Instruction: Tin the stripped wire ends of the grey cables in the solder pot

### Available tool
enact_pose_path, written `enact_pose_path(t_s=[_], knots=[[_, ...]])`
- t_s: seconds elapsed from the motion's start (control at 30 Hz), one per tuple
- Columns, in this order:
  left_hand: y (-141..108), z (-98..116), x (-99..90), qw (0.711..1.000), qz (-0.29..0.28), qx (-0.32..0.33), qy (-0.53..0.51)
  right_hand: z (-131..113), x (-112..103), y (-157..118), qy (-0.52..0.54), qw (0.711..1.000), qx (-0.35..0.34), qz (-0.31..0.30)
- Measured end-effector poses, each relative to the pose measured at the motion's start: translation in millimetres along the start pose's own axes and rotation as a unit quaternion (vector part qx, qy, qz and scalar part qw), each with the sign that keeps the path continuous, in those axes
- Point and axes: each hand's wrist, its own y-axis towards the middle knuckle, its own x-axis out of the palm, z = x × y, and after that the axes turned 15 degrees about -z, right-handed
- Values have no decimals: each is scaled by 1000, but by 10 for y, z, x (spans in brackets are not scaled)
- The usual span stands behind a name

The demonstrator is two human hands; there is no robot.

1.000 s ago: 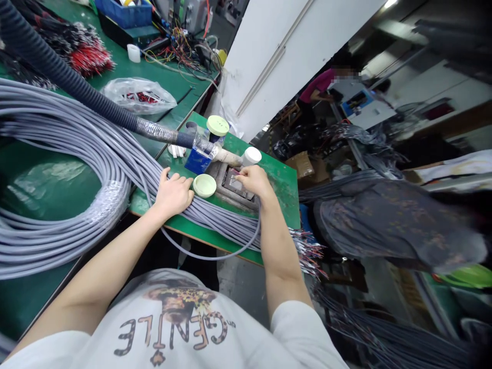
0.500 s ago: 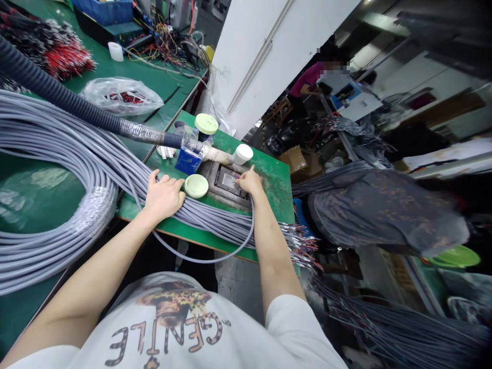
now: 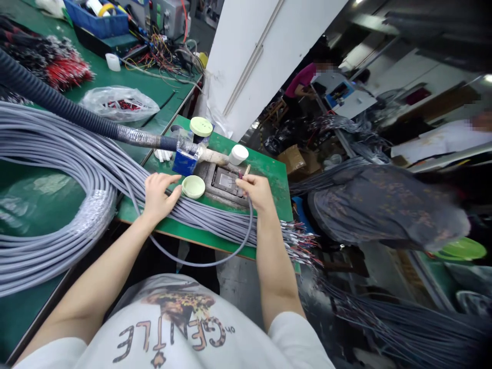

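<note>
Here, we see the right hand [image 3: 257, 190] with its arm stretched far, fingers pointing left and pinching the end of 1 thin grey round cable [image 3: 200, 265] by the right side of a dark rectangular metal-framed block [image 3: 227, 180]. The left hand [image 3: 158, 195], fingers parted and loose, lies over a thick bundle of grey cables [image 3: 215, 220], left of a pale-green round dish [image 3: 193, 187]. We cannot make out the cable's tip, partly hidden by fingertips.

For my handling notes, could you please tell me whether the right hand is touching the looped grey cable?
Touching: the head view shows the right hand closed on the looped grey cable near its end.
</note>
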Motion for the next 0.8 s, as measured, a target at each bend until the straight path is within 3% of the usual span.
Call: enact_pose_path(t_s=[0.07,0.1,0.2,0.27,0.33,0.53,0.67,0.8], knots=[[-109,185,73,986,39,0,-165,-88,185,-258,121,992,-29,-9],[-172,290,133,966,29,-2,-258,-125,288,-374,163,986,-38,-14],[-343,570,355,848,-69,-63,-522,-206,583,-646,249,966,-56,-42],[-416,687,478,769,-91,-91,-626,-234,733,-763,283,955,-64,-63],[-454,754,541,728,-77,-94,-674,-245,837,-841,311,945,-66,-78],[-447,892,401,695,-20,-103,-712,-176,941,-995,377,917,-66,-115],[-429,952,267,646,-59,-143,-747,-67,955,-1126,286,944,-81,-143],[-483,981,299,568,-171,-193,-781,-14,977,-1213,203,959,-141,-141]])
